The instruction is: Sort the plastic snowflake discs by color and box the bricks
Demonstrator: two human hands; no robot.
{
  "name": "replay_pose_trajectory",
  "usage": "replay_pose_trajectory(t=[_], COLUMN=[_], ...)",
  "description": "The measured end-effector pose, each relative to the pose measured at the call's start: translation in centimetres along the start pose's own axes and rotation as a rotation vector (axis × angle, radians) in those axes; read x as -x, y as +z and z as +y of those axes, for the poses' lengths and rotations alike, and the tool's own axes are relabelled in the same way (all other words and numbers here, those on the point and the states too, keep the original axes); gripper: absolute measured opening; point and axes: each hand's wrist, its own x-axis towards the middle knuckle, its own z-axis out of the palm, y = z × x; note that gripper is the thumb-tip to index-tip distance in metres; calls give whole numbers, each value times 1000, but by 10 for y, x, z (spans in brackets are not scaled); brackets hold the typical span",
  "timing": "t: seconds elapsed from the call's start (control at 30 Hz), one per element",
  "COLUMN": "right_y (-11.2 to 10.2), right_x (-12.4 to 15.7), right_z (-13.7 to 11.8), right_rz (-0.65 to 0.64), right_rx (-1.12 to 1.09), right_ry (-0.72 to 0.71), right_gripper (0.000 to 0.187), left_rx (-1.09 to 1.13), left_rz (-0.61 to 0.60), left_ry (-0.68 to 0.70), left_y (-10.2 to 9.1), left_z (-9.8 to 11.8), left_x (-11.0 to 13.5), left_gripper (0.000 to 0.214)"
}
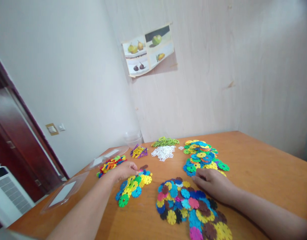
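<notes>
My left hand is closed, its fingertips together at the upper edge of a small pile of notched plastic discs, mostly yellow, blue and green. Whatever it may pinch is too small to make out. A brown disc lies just beyond those fingertips. My right hand is curled closed between two other heaps, and its fingers hide anything they hold. In front of it is a large heap of mixed discs in brown, blue, yellow, pink and black. Behind it lies a heap of bigger overlapping discs.
Farther back on the wooden table are white square pieces, green pieces, purple-and-yellow pieces and red-and-green pieces. A clear tub stands by the wall; clear lids lie along the left edge.
</notes>
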Motion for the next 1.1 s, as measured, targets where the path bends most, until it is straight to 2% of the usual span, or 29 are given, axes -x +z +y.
replay_pose_trajectory(t=[0.17,0.27,0.4,0.5,0.63,0.73,0.87,1.0,1.1], right_y=[1,2,0,-2,-3,-3,-2,-3,-5], right_x=[0,0,0,1,1,1,2,3,3], right_z=[1,2,-1,-3,-4,-2,-1,-3,-5], right_rz=[-3,0,-11,-14,-18,-20,-19,-12,-22], right_rx=[-16,-26,-18,-7,-5,-16,-12,-1,-1], right_ry=[0,0,8,-1,-12,-14,-1,-1,-13], right_gripper=[33,33,34,34,33,33,33,33,33], left_rx=[37,22,8,19,61,179,182,159,182], left_rz=[-55,-61,-8,78,136,17,-159,-235,-182], left_ry=[50,49,58,76,118,227,257,262,245], left_y=[7,10,13,14,18,25,43,55,50], left_z=[6,11,12,17,42,73,102,106,98], left_x=[-1,-1,-2,-2,13,35,59,61,55], left_gripper=[34,31,21,19,19,23,21,27,35])
